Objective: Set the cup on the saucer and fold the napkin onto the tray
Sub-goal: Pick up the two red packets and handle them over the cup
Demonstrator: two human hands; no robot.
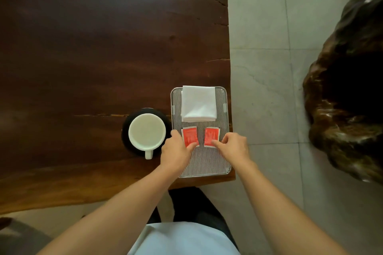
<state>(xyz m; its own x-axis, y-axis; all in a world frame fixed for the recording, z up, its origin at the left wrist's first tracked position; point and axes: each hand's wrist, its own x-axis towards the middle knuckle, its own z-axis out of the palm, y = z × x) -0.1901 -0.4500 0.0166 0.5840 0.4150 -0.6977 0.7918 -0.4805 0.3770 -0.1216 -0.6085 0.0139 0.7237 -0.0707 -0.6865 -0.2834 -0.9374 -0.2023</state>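
Two bare hands reach onto one ribbed metal tray [204,168] at the dark wooden tabletop's [93,47] near right corner. The left hand [176,154] and right hand [233,147] each press fingertips on one of two red packets [189,135] lying side by side mid-tray, neither grip closed around anything. Beyond them, one folded white napkin [198,103] lies on the tray's far end. Left of the tray, one white cup [146,133] sits on one black saucer [125,134].

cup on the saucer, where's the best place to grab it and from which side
Probably by the handle: it sticks out from the cup toward the person, past the saucer rim. Come from the near side with the left hand, which is closest. The cup stands upright, so lift it straight up.
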